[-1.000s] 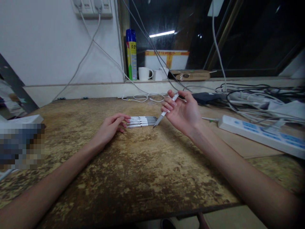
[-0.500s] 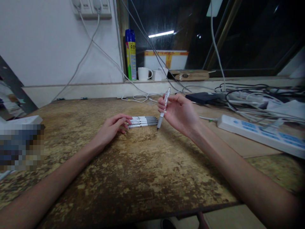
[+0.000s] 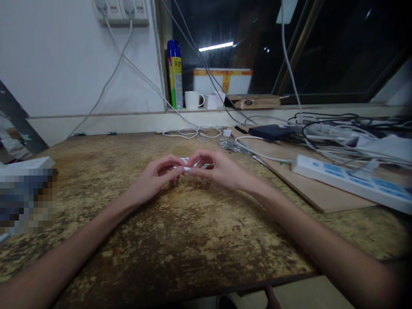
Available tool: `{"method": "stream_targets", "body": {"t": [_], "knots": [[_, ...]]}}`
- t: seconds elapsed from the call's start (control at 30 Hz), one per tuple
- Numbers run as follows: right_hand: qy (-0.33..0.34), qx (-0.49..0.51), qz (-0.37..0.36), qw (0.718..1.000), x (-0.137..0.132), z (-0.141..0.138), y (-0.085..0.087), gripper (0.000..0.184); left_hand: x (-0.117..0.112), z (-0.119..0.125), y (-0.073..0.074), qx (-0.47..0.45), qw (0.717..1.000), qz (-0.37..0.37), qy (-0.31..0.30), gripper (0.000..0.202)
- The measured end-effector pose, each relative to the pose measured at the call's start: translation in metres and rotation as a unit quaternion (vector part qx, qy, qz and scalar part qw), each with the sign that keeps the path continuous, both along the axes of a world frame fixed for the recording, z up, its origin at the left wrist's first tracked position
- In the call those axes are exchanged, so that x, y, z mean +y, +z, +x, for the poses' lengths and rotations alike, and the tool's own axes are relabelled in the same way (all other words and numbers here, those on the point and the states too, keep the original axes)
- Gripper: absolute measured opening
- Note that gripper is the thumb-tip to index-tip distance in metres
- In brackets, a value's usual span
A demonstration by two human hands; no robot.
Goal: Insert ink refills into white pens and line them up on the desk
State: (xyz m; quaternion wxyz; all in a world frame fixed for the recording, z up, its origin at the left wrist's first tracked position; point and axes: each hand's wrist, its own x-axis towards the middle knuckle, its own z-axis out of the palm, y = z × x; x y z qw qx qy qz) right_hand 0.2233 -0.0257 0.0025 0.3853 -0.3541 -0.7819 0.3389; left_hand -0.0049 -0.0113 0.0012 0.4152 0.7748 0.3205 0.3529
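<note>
Both hands meet over the middle of the worn wooden table. My left hand (image 3: pixel 157 174) is closed, its thumb and fingers pinching the left part of a white pen (image 3: pixel 187 169). From the other side my right hand (image 3: pixel 217 168) pinches the same pen, which lies crosswise between the fingertips. Just behind it, a row of white pens (image 3: pixel 184 160) rests on the table, mostly covered by my fingers. Much of the held pen is hidden too.
To the right, a white power strip (image 3: pixel 347 182) lies on a thin board (image 3: pixel 309 189). A clear plastic packet (image 3: pixel 230 145), a black box (image 3: pixel 273 132) and tangled cables (image 3: pixel 341 133) are behind. A spray can (image 3: pixel 174 75) and white mug (image 3: pixel 193 99) stand on the sill.
My right hand has brought the pen down and left from upright to lying crosswise by the row. My left hand has moved slightly right and now pinches it too.
</note>
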Motion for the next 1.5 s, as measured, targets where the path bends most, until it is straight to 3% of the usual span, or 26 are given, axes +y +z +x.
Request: {"method": "stream_targets", "body": {"t": [0.17,0.37,0.47,0.83,0.97,1.07,1.2,1.37,1.5], "knots": [[-0.044,-0.071,-0.027,0.996,-0.005,0.021,-0.005,0.030,0.010,-0.006,-0.002,0.032,0.999,0.001,0.019,0.021],[-0.028,-0.117,-0.057,0.991,-0.012,0.045,-0.011,0.029,0.013,-0.016,0.010,0.153,0.986,-0.009,-0.061,0.020],[-0.005,-0.133,-0.051,0.990,-0.015,0.044,-0.012,0.025,0.012,-0.019,0.014,0.201,0.975,-0.001,-0.096,0.022],[0.024,-0.134,-0.058,0.989,-0.016,0.037,-0.017,0.024,0.014,-0.023,0.010,0.238,0.963,0.062,-0.115,0.017],[-0.025,-0.143,0.005,0.989,-0.016,0.033,-0.009,0.026,0.014,-0.023,0.008,0.227,0.966,0.066,-0.105,0.017],[-0.105,-0.138,0.096,0.980,-0.006,0.034,0.002,0.024,0.017,-0.023,0.004,0.226,0.969,0.052,-0.082,0.023],[-0.176,-0.128,0.124,0.968,0.019,0.045,0.008,0.027,0.024,-0.025,-0.003,0.207,0.976,0.062,-0.012,0.027],[-0.244,-0.119,0.099,0.957,0.037,0.066,-0.018,0.026,0.028,-0.027,-0.010,0.195,0.969,0.116,0.097,0.026],[-0.253,-0.160,0.089,0.950,0.033,0.072,-0.038,0.024,0.027,-0.029,-0.014,0.223,0.956,0.146,0.124,0.029]]}}
